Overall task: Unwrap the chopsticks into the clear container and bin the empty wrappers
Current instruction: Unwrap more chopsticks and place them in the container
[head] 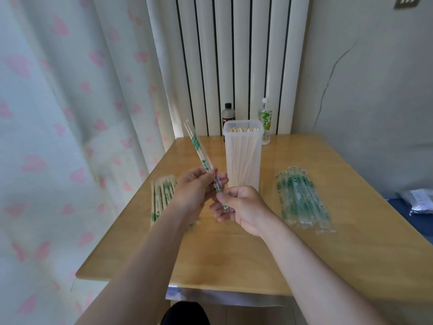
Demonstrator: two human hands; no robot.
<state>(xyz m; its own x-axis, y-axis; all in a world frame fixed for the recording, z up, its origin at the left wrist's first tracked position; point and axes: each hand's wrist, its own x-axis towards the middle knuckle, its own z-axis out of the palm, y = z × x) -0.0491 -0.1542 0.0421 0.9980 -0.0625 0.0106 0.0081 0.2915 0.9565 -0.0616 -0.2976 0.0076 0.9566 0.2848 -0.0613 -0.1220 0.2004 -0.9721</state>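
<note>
Left of the left hand point(194, 188) lie the wrapped chopsticks point(161, 198), kept within easy reach. That hand curls round a wrapped pair point(199, 148), tilted up and away, seemingly to steady it. The right hand point(241, 207) pinches its lower end, likely to tear it open. The clear container point(242, 156) stands just beyond both hands, and empty wrappers point(302, 200) lie right of the right hand

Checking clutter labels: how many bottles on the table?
2: a dark bottle behind the clear container, to its left; a green-labelled bottle behind it, to its right. The container could hide another.
</note>
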